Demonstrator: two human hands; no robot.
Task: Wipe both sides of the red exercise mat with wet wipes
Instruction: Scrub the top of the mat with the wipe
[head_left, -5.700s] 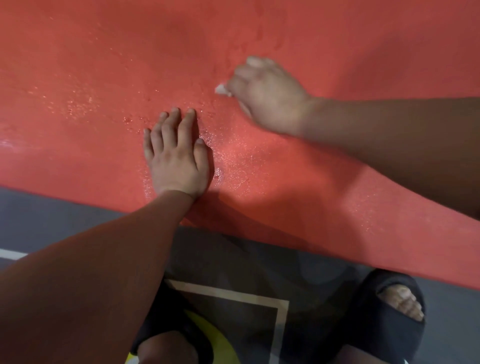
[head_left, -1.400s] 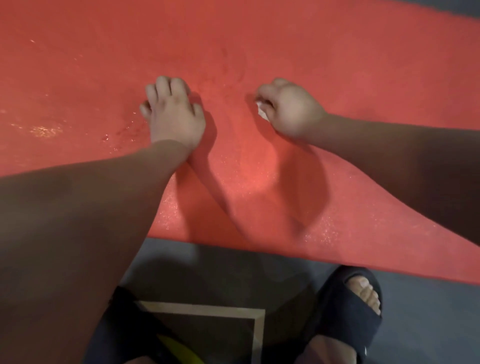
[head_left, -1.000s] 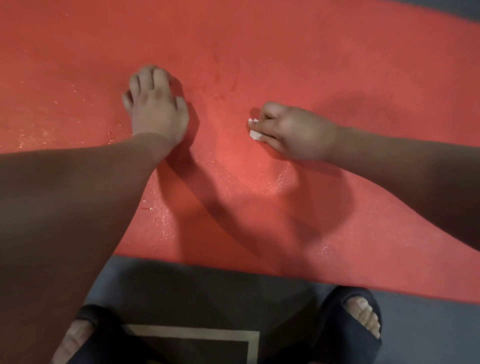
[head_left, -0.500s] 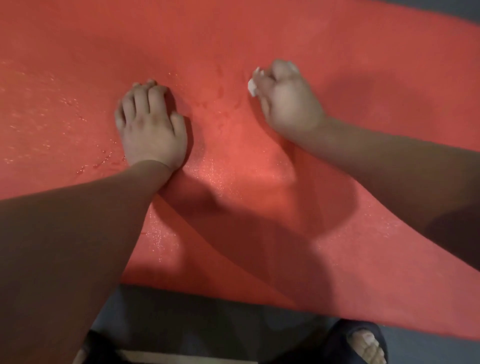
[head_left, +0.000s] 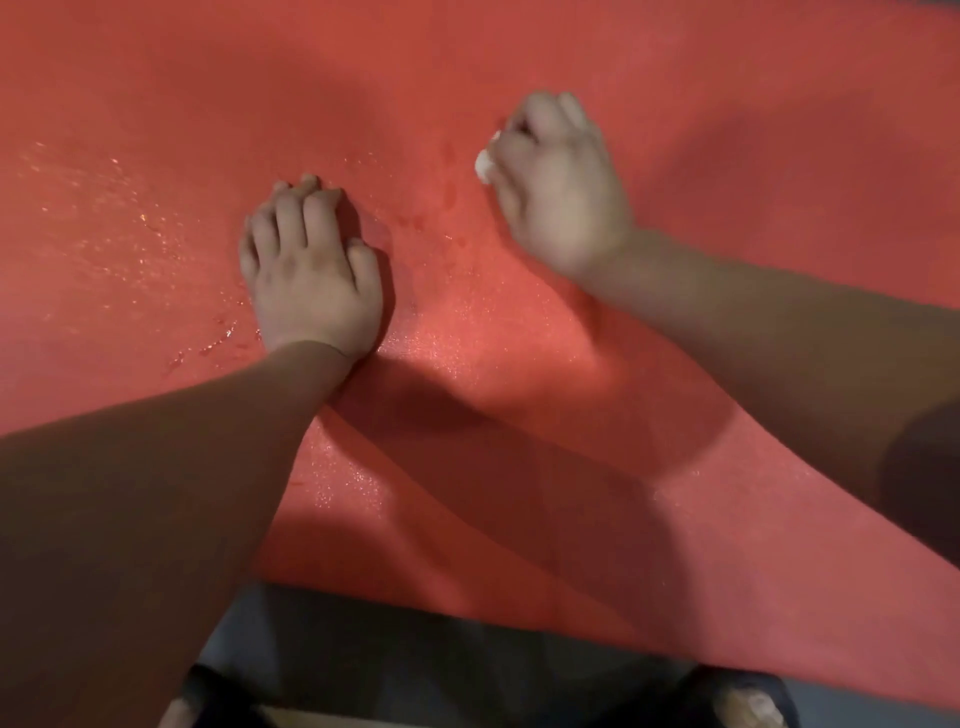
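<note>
Right hand (head_left: 558, 182) has moved outward since a second ago and is now at 2 o'clock of left hand (head_left: 311, 270), fingers clenched round white wet wipe (head_left: 483, 167), on red mat (head_left: 156, 104). Left hand palm-down, fingers relaxed, pressing mat. Grey floor (head_left: 467, 649) at 6 o'clock; sandalled toes (head_left: 748, 709) at 5 o'clock.

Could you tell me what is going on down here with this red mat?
A person is crouched over a red textured exercise mat spread on a grey floor, cleaning its upper face. Their left hand rests on the mat and holds nothing, seemingly bracing. Their right hand grips a crumpled white wet wipe against the mat. Glistening wet patches lie to the left of the left hand, so that stretch looks already wiped.
</note>
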